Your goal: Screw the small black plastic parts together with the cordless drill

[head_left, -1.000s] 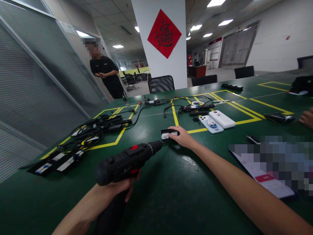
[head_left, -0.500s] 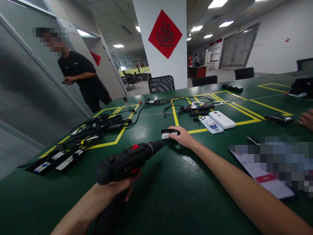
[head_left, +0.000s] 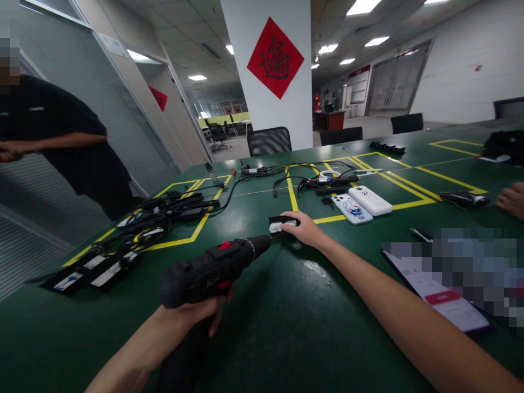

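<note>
My left hand is wrapped round the grip of a black cordless drill with red buttons. The drill's chuck points forward and right, and a thin bit reaches toward a small black holder with a white label. Whether the bit touches the holder I cannot tell. My right hand grips that holder at its right end, low over the green table. The fingertips are partly hidden behind the piece.
Tangled black cables and labelled black strips lie at left. Toward the right are a phone, a white power bank and a tablet. Another person's hand rests at the right edge. A person in black stands at left.
The person in black has come nearer and moved to the left edge of the view. My hands, the drill and the small holder have stayed almost still.
</note>
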Demonstrator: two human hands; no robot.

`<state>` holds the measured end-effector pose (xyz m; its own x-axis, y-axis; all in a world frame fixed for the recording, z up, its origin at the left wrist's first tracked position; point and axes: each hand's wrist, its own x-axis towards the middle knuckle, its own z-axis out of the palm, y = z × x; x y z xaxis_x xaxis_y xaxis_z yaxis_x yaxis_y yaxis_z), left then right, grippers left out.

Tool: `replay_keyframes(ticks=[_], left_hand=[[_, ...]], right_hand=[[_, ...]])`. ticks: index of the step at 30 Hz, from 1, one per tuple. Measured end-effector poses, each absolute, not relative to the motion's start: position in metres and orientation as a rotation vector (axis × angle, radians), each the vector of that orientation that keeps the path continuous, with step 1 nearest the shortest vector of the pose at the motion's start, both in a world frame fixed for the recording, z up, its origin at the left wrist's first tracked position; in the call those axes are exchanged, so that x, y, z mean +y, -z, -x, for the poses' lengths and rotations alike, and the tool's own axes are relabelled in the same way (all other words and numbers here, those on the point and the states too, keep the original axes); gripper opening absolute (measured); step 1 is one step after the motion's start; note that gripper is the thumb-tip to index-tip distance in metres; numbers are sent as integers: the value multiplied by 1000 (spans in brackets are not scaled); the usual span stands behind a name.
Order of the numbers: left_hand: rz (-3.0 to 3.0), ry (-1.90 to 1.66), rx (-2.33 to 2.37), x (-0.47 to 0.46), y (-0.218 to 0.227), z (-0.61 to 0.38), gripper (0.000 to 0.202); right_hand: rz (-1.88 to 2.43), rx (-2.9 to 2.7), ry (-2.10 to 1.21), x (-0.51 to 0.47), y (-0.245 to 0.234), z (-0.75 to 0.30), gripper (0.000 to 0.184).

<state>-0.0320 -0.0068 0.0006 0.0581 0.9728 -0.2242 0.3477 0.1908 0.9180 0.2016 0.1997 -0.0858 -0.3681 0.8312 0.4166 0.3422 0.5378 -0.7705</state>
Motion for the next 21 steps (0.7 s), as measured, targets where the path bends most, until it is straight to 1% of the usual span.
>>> replay_keyframes(ticks=[7,12,17,21], left_hand=[[-1295,-827,1476,-6,3,32,29],[-1327,-786,1458,-6,3,35,27],[-1300,-792,1443,-5,2,37,31],[-1299,-791,1459,-5,3,37,28]], right_hand=[[936,-1936,-742,200,87,-202,39],[935,-1931,-752,200,87,-202,39],[929,-1928,-753,202,88,-201,39],[930,-1928,-749,202,89,-201,40]])
